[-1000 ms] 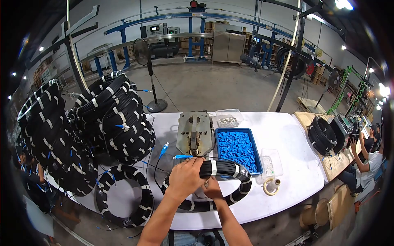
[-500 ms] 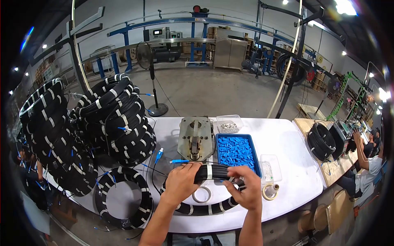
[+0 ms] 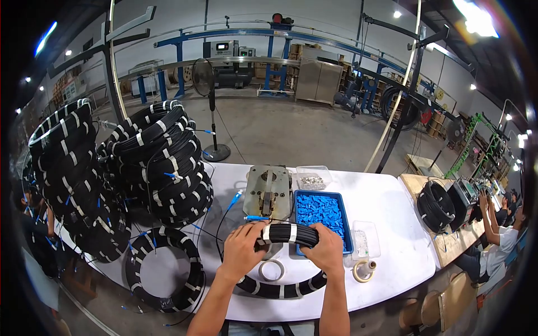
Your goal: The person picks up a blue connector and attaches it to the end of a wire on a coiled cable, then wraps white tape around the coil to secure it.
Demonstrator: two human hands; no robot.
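Note:
A black cable coil bound with white tape bands lies before me, its far side raised off the table. My left hand grips that raised side at the left, and my right hand grips it at the right. Between them a white band shows on the bundled cable. A blue connector sticks out just above my left fingers. Inside the ring lies a roll of tape. Beyond the coil stands a metal press-like fixture.
A blue tray holds many small blue parts. Clear boxes stand near it, beside another tape roll. Tall stacks of taped coils and one flat coil occupy the left. A person sits at the right bench.
My right hand has moved from a loose pinch above the coil to wrap around it. The camera view has shifted slightly. My left hand keeps its hold.

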